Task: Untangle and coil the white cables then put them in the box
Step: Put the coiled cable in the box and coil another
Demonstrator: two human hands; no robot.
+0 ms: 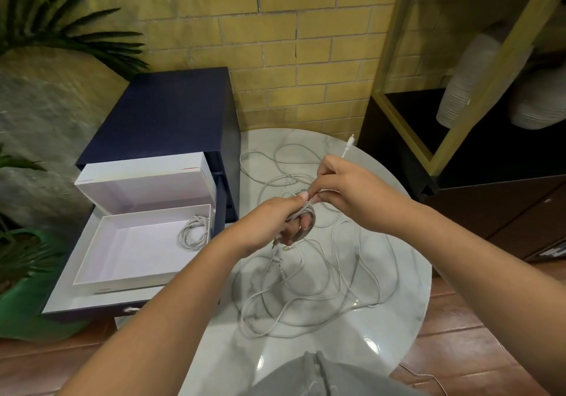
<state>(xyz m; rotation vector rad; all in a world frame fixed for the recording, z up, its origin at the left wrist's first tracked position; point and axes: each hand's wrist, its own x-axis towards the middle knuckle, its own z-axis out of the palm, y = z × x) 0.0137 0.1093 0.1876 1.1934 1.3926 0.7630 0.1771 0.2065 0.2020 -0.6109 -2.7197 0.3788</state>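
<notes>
Your left forearm (171, 303) and right forearm (459, 251) are bare, uncovered as far as the frame shows them. Left hand (275, 221) and right hand (352, 190) are bare too, with nails trimmed short. At bottom centre you wear a grey garment (321, 377) of soft, creased fabric; type cannot be told.

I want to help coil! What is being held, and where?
One white cable. The left grip holds its coiled loops, wound around the fingers; the right grip pinches the loose stretch near the plug end.
</notes>
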